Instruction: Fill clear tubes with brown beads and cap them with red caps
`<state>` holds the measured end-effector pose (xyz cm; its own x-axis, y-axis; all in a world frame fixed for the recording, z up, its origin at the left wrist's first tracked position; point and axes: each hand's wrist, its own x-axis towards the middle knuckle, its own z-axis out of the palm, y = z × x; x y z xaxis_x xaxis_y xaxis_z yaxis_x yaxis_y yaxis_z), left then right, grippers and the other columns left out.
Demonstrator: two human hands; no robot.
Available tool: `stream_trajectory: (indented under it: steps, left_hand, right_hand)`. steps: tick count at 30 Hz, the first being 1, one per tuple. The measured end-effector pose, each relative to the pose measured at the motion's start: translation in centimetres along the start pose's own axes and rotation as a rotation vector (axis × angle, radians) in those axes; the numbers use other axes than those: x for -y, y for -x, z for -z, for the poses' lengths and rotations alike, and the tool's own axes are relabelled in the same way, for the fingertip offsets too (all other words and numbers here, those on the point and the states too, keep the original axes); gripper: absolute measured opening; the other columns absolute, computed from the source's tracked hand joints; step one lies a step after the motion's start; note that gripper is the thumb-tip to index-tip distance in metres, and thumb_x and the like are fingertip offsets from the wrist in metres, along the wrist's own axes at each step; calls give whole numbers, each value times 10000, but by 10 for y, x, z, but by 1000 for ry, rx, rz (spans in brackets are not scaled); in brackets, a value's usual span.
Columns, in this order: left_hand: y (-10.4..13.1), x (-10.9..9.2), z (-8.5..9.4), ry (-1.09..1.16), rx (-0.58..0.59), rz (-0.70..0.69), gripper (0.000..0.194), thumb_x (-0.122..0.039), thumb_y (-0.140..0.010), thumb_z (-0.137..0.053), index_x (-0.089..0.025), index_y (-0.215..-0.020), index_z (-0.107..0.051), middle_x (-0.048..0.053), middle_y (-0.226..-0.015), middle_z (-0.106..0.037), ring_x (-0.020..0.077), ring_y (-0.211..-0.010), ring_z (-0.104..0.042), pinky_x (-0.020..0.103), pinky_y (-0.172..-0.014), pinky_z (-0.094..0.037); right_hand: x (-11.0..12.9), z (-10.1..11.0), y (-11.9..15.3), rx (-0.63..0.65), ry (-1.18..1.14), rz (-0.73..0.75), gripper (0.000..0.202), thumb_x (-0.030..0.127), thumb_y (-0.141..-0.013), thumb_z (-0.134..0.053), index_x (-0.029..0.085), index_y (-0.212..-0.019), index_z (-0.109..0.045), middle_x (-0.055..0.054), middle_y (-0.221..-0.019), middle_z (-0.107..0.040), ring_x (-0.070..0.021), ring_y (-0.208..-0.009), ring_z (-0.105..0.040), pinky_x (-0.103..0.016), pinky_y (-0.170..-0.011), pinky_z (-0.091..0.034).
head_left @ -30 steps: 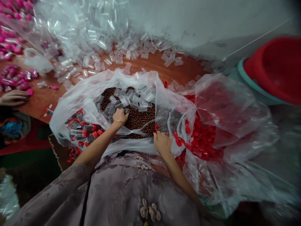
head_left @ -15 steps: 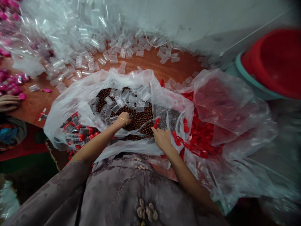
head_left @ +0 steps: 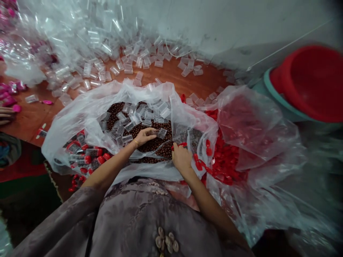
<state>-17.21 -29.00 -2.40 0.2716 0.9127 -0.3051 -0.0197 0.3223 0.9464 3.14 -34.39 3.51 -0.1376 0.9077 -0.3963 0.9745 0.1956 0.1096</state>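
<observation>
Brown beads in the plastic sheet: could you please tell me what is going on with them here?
The person's left hand holds a clear container over the brown beads. The right hand holds a small red piece near their right edge. Other clear containers lie on the beads. Red-capped containers are heaped on the left, loose red pieces on the right.

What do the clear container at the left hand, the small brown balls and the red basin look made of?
Clear container at the left hand: probably stiff, glossy plastic, being see-through with straight edges.
Small brown balls: shiny, judging by tiny highlights; material unclear, perhaps plastic or coated sweets.
Red basin: likely smooth plastic, given its even colour and rounded rim.
</observation>
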Motion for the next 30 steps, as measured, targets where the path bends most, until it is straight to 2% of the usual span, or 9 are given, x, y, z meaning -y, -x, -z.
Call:
stream_trajectory:
  steps: [3,6,10,13,18,20,23,26,30]
  left_hand:
    - [11,-2,4,9,42,-54,469,-441,-623,-673,-105,-933,-567,84,-949,-627,136,-848,-570,277,-841,-424]
    - [22,-3,12,-112,62,-19,457,-471,-665,-613,-100,-926,-563,80,-915,-630,140,-812,-574,264,-779,-439]
    - [37,-10,28,-619,164,206,336,-427,-747,-508,-115,-827,-602,35,-716,-631,126,-649,-560,226,-628,-424]
    - [36,-17,29,-954,268,378,269,-358,-756,-486,-132,-718,-628,30,-620,-626,134,-606,-567,217,-594,-409]
    - [16,-18,2,-1024,211,398,233,-293,-715,-538,-100,-764,-659,121,-800,-670,220,-798,-618,264,-698,-438]
    - [10,-15,-5,-995,182,363,259,-287,-723,-549,-93,-855,-657,132,-898,-666,234,-875,-607,279,-751,-438]
    - [14,-8,-5,-860,182,311,304,-298,-765,-530,-121,-993,-625,68,-904,-669,177,-824,-610,255,-742,-446]
    - [26,-2,1,-384,179,201,376,-339,-748,-577,-103,-1040,-590,50,-911,-660,133,-779,-597,247,-739,-453]
    - [36,-3,-1,178,176,49,511,-431,-640,-689,-89,-1006,-588,90,-1001,-634,142,-869,-578,296,-852,-422]
  right_hand:
    - [-9,0,1,-117,32,17,287,182,-866,-373,178,-1085,-559,-144,-1006,-577,-247,-946,-509,-404,-826,-286]
    - [-15,-1,2,-192,8,56,249,164,-856,-380,167,-941,-614,-117,-1014,-580,-244,-977,-469,-456,-929,-195]
    - [-10,7,5,-344,-173,103,248,287,-853,-416,137,-944,-591,-114,-1013,-600,-233,-971,-468,-410,-943,-224]
    - [7,14,-7,-278,-352,151,249,254,-861,-372,127,-927,-576,-112,-924,-626,-203,-881,-517,-313,-822,-334]
    - [45,14,-51,-112,-469,65,228,164,-831,-376,94,-909,-579,-157,-897,-640,-229,-893,-559,-340,-852,-341]
    - [54,12,-61,-54,-647,19,229,179,-833,-387,87,-923,-576,-162,-888,-642,-229,-889,-576,-339,-841,-360]
    - [54,11,-62,-19,-874,26,284,259,-867,-336,120,-947,-570,-117,-899,-652,-186,-874,-596,-285,-799,-401]
    - [40,13,-53,-85,-1015,49,346,300,-872,-260,148,-924,-566,-83,-959,-647,-147,-896,-590,-250,-801,-418]
    - [20,20,-37,-239,-1214,-73,321,390,-799,-358,166,-909,-560,-48,-791,-630,-165,-724,-571,-287,-707,-442]
